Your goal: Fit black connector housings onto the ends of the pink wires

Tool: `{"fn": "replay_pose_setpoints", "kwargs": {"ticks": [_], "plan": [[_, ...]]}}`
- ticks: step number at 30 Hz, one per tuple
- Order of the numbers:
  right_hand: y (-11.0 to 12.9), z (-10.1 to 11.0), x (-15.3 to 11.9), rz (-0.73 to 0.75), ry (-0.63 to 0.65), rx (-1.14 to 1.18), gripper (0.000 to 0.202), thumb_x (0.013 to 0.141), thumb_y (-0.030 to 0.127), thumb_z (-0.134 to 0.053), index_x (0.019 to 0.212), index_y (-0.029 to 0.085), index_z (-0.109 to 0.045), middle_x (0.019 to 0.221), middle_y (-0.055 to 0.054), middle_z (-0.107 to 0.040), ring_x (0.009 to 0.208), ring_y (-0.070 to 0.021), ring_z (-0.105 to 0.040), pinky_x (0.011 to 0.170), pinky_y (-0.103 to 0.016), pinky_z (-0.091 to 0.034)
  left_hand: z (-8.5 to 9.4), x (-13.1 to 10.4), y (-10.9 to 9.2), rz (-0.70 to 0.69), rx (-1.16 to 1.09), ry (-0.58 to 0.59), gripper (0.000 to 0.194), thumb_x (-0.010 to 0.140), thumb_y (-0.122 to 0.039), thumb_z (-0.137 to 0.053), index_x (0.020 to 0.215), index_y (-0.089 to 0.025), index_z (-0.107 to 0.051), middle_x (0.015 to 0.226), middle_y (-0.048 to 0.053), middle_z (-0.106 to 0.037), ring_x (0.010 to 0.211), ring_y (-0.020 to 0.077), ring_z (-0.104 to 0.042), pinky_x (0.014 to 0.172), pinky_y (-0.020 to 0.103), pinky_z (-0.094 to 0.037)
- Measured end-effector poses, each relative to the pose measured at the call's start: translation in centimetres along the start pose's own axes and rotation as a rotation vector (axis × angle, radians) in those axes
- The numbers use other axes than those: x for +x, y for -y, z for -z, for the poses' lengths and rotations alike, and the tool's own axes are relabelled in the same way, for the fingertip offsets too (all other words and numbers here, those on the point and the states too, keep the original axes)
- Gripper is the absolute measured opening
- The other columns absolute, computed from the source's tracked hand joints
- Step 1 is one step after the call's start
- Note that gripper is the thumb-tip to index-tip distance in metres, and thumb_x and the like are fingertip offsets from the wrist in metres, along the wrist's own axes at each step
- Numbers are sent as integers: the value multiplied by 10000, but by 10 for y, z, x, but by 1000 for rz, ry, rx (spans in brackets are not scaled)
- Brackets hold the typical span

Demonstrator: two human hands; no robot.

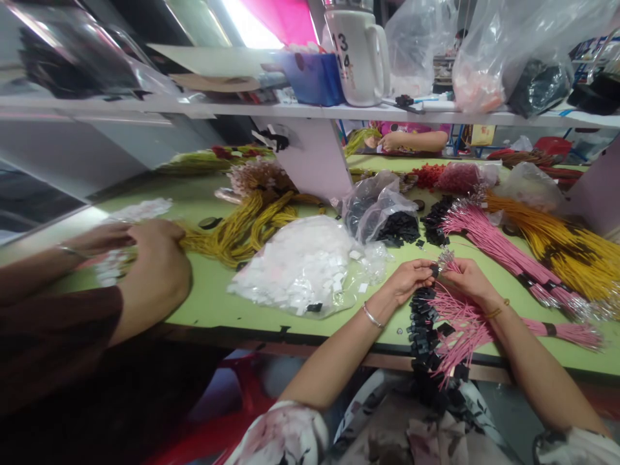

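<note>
Left hand (pixel 414 279): thumb and fingertips pinched together. Right hand (pixel 467 279): held just beside, fingers curled in. Left forearm (pixel 336 352): bared, angled toward far right. Right forearm (pixel 537 368): bared, angled toward far left. Both hands are brought nearly together.

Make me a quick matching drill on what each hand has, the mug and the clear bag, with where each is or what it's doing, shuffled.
1. Left hand
2. Right hand
3. White mug
4. Clear bag of white pieces

A. Holding pink wires near their silvery ends
B. Lying on the green tabletop
C. Pinching a small black piece
D. On the shelf, beside the blue bin

Pairs: 1-C, 2-A, 3-D, 4-B
</note>
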State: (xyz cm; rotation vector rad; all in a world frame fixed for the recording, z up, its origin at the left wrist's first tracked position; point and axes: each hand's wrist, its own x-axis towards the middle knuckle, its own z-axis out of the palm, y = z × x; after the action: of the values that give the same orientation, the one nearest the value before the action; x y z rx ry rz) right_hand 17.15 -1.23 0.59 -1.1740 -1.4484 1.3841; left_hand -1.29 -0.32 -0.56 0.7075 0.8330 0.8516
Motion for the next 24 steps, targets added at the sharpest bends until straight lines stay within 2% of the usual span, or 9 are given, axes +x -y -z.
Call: {"fn": "replay_pose_setpoints", "kwargs": {"ticks": [3, 9, 14, 19, 24], "plan": [[2, 0, -1, -16, 20, 9, 350, 664, 404, -744, 591, 197, -472, 511, 54, -413, 483, -83, -335, 466, -238, -286, -2, -1, 2, -31, 45, -23, 225, 729, -64, -741, 948, -81, -695, 694, 31, -668, 572, 74, -604, 624, 202, -509], [4, -2, -2, -42, 90, 89, 313, 662, 383, -752, 613, 181, -517, 553, 31, -481, 505, -93, -392, 494, -249, -330, -7, -4, 8, -211, 212, -79, 204, 704, -119, -752, 903, -92, -719, 638, 2, -649, 540, 75, -556, 559, 202, -448], [2, -1, -3, -47, 109, 75, 370, 668, 417, -767, 608, 185, -485, 553, 44, -450, 513, -88, -381, 499, -240, -329, -8, -3, 12, -199, 234, -81, 190, 707, -123, -731, 894, -93, -718, 622, -8, -645, 497, 63, -531, 531, 195, -428], [3, 10, -6, -27, 130, -91, 276, 757, 411, -695, 775, 165, -571, 654, 28, -512, 573, -99, -416, 515, -227, -333, -9, 0, 11, -194, 125, -144, 180, 681, -110, -746, 853, -99, -696, 648, 1, -656, 528, 75, -569, 534, 194, -448], [-3, 10, -2, -12, 88, -157, 239, 756, 383, -634, 695, 191, -506, 607, 43, -460, 543, -98, -375, 491, -227, -298, -10, 0, 15, -165, 145, -164, 129, 689, -88, -730, 807, -98, -680, 615, 2, -641, 510, 72, -560, 519, 189, -438]]}}
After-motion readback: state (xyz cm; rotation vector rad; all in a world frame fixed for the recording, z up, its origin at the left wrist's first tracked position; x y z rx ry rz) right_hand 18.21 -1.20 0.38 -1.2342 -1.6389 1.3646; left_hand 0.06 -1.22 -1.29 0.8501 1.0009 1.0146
